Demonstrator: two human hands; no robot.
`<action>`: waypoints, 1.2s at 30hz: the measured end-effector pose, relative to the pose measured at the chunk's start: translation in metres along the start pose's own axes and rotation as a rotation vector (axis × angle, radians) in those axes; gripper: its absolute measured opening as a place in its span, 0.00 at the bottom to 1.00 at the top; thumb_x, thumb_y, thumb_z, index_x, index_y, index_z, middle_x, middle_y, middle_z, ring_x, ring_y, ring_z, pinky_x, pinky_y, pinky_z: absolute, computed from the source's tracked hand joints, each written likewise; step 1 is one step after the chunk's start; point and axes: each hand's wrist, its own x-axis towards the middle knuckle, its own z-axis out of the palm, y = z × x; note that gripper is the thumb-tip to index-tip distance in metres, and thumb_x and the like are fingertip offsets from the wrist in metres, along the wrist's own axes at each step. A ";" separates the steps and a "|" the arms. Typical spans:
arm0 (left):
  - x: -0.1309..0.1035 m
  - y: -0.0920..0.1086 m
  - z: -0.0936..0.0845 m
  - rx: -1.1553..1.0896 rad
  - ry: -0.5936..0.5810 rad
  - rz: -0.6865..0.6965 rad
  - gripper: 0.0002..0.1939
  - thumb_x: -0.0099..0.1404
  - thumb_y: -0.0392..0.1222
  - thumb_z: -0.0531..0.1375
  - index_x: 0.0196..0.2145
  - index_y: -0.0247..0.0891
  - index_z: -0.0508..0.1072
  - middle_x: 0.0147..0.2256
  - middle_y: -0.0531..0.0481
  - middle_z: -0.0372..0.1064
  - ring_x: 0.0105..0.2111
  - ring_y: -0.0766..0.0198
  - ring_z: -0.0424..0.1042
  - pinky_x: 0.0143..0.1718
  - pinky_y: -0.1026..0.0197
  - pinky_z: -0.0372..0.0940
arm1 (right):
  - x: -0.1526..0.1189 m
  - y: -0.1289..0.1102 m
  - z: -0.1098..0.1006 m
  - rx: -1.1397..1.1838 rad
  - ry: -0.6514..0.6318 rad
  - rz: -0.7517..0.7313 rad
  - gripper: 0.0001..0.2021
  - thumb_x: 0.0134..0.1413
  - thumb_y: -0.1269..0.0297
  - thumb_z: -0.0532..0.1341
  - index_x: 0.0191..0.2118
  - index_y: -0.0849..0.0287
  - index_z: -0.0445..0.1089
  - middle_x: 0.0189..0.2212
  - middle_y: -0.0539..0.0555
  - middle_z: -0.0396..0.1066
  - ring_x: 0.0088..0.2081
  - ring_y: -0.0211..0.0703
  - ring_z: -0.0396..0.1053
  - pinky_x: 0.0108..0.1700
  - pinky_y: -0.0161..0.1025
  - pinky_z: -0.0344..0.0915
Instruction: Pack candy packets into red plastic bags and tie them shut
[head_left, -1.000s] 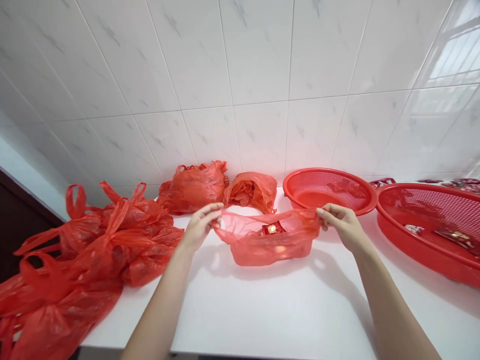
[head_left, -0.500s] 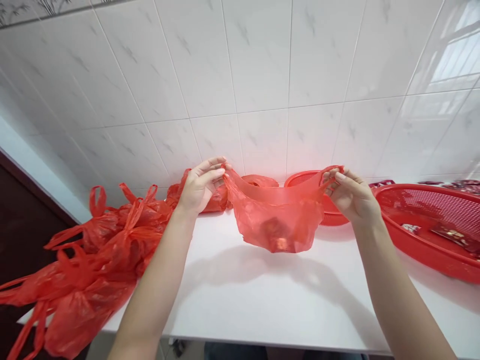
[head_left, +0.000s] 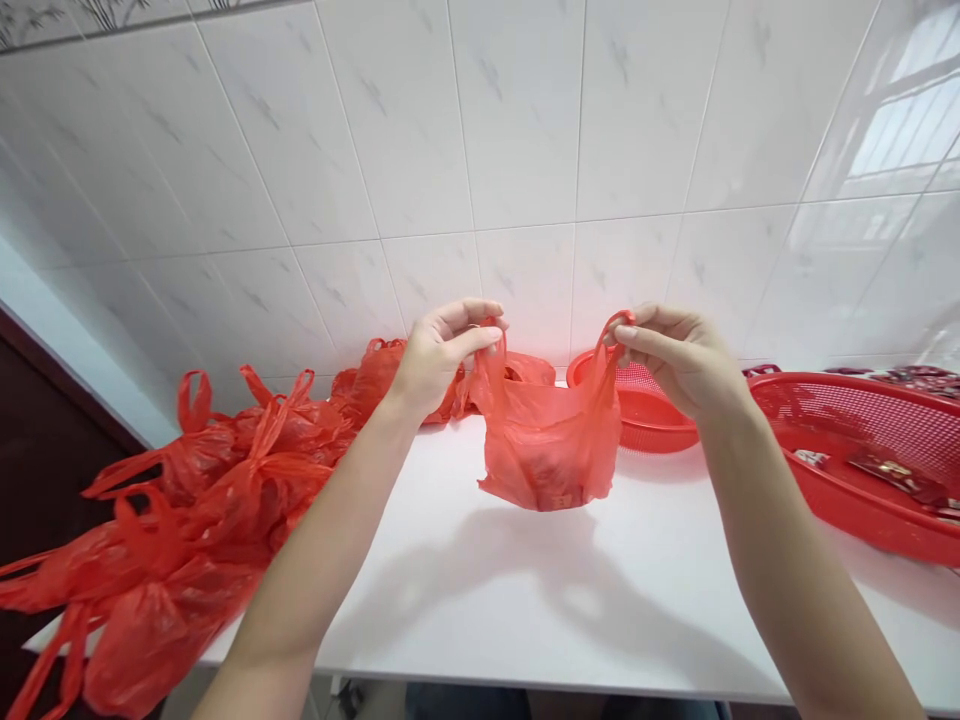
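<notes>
A thin red plastic bag (head_left: pixel 551 440) hangs in the air above the white table, spread between my two hands. Its left handle is pinched by my left hand (head_left: pixel 457 350), its right handle by my right hand (head_left: pixel 671 350). Something dark, blurred by the red film, weighs down the bottom of the bag; I cannot make out what it is. Behind the bag, a small red plastic basket (head_left: pixel 656 430) stands near the wall, partly covered by the bag and my right hand.
Knotted, filled red bags (head_left: pixel 165 590) are heaped on the left side of the white table (head_left: pixel 450 620). More red bags (head_left: pixel 379 380) lie by the tiled wall. At right stands a large red basket (head_left: pixel 840 480) holding a few wrapped packets (head_left: pixel 892 475).
My hands have come closer together and slightly up. The bag's mouth, stretched wide before, has narrowed, and its two handles now stand upright.
</notes>
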 end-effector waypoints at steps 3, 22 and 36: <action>-0.003 0.001 0.013 0.096 -0.124 0.001 0.17 0.54 0.40 0.70 0.42 0.37 0.79 0.39 0.46 0.77 0.40 0.59 0.75 0.47 0.55 0.70 | 0.000 0.002 0.013 -0.065 -0.059 0.019 0.11 0.47 0.56 0.73 0.30 0.57 0.76 0.30 0.51 0.74 0.31 0.38 0.69 0.36 0.38 0.69; -0.008 -0.033 0.061 -0.041 -0.093 -0.036 0.05 0.55 0.37 0.66 0.31 0.36 0.76 0.29 0.51 0.76 0.29 0.64 0.76 0.31 0.62 0.73 | -0.011 0.038 0.021 -0.046 -0.208 -0.122 0.12 0.52 0.58 0.71 0.44 0.48 0.80 0.44 0.53 0.77 0.48 0.50 0.73 0.53 0.51 0.69; -0.007 -0.049 0.041 0.022 0.105 0.037 0.15 0.53 0.38 0.68 0.40 0.36 0.77 0.38 0.47 0.76 0.34 0.64 0.74 0.35 0.61 0.72 | -0.052 0.108 0.038 0.172 0.070 0.287 0.20 0.48 0.42 0.69 0.30 0.56 0.75 0.31 0.54 0.78 0.38 0.53 0.76 0.44 0.47 0.72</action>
